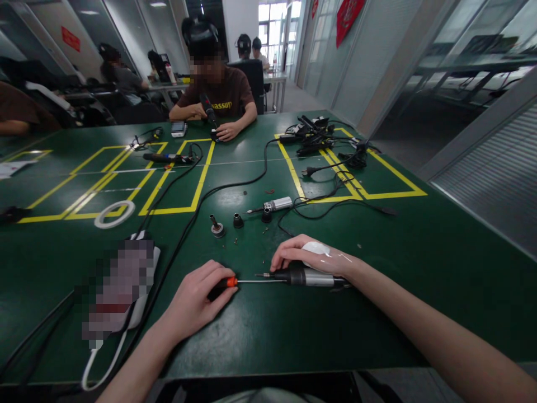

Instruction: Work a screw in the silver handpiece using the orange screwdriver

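Note:
My left hand point(201, 291) is closed around the black and orange handle of a screwdriver point(232, 281), its thin metal shaft pointing right along the green table. The shaft's far end meets or passes behind a black and silver pen-like electric tool point(316, 277) with a narrow metal tip pointing left. Just behind that tool lies my right hand point(304, 252), loosely curved, fingertips near the tool's front end. A white patch point(318, 249) covers part of its back. Beyond are a silver tool body point(277, 204), dark conical caps point(238, 220) and a metal piece with a post point(217, 227).
At left, a blurred-out phone-like object point(121, 285) lies on a white block, beside black cables point(184, 232) and a white tape ring point(114, 214). A heap of black cords and tools point(312, 134) sits back right. Across the table, a person point(218, 95) handles a tool.

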`<state>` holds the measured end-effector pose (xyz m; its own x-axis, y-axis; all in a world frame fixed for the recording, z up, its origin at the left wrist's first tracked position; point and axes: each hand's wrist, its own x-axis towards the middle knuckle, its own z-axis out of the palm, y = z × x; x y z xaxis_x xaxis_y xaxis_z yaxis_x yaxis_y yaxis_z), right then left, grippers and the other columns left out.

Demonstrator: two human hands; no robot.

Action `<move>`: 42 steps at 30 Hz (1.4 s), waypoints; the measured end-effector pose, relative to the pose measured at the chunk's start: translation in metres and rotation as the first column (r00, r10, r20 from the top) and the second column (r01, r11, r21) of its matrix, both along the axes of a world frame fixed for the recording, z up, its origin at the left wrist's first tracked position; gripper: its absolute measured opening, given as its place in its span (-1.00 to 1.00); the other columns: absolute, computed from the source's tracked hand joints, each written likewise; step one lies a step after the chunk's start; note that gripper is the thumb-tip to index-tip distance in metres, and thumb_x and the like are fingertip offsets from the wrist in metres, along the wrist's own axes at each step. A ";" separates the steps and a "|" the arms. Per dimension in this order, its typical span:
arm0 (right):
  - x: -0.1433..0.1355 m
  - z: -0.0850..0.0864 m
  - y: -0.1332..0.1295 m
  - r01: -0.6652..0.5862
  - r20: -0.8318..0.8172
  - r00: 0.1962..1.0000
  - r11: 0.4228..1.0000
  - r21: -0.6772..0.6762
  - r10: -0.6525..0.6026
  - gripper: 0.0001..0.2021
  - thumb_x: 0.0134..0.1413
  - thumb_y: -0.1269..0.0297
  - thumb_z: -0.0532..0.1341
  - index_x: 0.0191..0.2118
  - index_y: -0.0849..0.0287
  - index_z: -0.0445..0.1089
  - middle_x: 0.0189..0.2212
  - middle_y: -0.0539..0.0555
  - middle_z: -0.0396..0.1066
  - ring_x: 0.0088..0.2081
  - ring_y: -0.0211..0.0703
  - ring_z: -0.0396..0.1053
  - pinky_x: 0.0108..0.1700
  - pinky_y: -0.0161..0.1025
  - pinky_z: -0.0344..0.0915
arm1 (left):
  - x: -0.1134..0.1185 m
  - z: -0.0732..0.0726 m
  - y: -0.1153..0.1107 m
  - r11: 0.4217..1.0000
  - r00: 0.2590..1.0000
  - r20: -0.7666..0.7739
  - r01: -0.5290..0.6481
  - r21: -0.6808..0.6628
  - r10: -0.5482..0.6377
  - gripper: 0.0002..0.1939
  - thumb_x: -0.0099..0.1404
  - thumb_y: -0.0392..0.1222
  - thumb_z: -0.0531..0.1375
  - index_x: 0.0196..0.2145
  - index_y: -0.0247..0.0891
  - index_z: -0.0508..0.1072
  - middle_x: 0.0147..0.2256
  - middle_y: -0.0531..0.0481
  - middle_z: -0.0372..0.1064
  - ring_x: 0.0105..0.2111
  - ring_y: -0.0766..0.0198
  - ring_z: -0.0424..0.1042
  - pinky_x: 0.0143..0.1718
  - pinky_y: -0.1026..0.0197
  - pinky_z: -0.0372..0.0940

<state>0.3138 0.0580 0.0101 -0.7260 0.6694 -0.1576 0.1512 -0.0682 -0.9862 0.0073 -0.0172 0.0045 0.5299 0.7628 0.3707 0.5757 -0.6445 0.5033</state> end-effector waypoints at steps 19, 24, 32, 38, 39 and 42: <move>0.001 0.000 0.001 -0.007 -0.001 1.000 1.000 -0.001 0.007 -0.61 0.33 -0.02 0.27 -0.24 0.24 0.65 -0.18 0.17 0.66 -0.14 -0.08 0.56 0.00 -0.18 0.44 | -0.001 -0.001 0.003 0.994 0.998 -0.062 0.032 0.103 -0.026 -0.75 0.60 -0.17 0.11 0.00 -0.24 0.58 -0.30 -0.06 0.54 -0.34 0.24 0.51 -0.33 0.26 0.41; 0.001 -0.001 0.001 -0.010 -0.008 1.000 1.000 0.002 0.010 -0.62 0.34 -0.01 0.27 -0.24 0.24 0.64 -0.18 0.17 0.66 -0.16 -0.10 0.56 -0.01 -0.20 0.44 | 0.002 0.001 -0.001 0.999 1.000 -0.015 -0.019 0.029 0.019 -0.86 0.47 -0.24 0.20 -0.05 -0.24 0.49 -0.31 -0.03 0.49 -0.34 0.22 0.50 -0.31 0.24 0.40; 0.001 -0.003 0.001 -0.011 -0.005 1.000 1.000 0.008 0.011 -0.61 0.34 -0.02 0.26 -0.24 0.24 0.64 -0.18 0.17 0.65 -0.16 -0.10 0.56 -0.01 -0.19 0.44 | 0.000 0.001 0.001 1.000 1.000 -0.011 -0.010 0.007 0.010 -0.95 0.47 -0.25 0.19 -0.17 -0.20 0.47 -0.33 -0.02 0.50 -0.34 0.21 0.50 -0.30 0.23 0.39; 0.001 -0.001 0.001 -0.012 -0.005 1.000 1.000 0.003 0.012 -0.62 0.35 -0.01 0.26 -0.24 0.24 0.64 -0.18 0.17 0.65 -0.15 -0.09 0.55 0.00 -0.18 0.44 | 0.000 0.002 0.001 1.000 1.000 -0.010 0.000 0.011 0.000 -0.90 0.51 -0.23 0.17 -0.14 -0.21 0.51 -0.29 -0.07 0.54 -0.30 0.20 0.51 -0.27 0.22 0.42; 0.001 -0.001 0.001 -0.012 -0.005 1.000 1.000 0.003 0.012 -0.62 0.35 0.00 0.26 -0.24 0.24 0.64 -0.18 0.17 0.65 -0.15 -0.09 0.55 0.00 -0.18 0.44 | 0.000 0.002 0.001 1.000 1.000 -0.008 0.000 0.016 0.000 -0.90 0.51 -0.23 0.17 -0.13 -0.21 0.51 -0.28 -0.07 0.54 -0.30 0.20 0.51 -0.27 0.22 0.42; 0.001 -0.001 0.001 -0.009 -0.012 1.000 1.000 0.003 0.009 -0.62 0.35 0.01 0.26 -0.24 0.25 0.64 -0.18 0.17 0.65 -0.15 -0.10 0.55 -0.01 -0.19 0.44 | 0.000 0.000 0.001 0.999 1.000 0.001 0.011 0.034 -0.011 -0.90 0.51 -0.24 0.18 -0.12 -0.21 0.51 -0.28 -0.05 0.54 -0.30 0.20 0.51 -0.27 0.23 0.41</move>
<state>0.3144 0.0593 0.0091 -0.7340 0.6631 -0.1470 0.1400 -0.0640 -0.9881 0.0073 -0.0159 0.0045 0.5373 0.7440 0.3971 0.5681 -0.6673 0.4816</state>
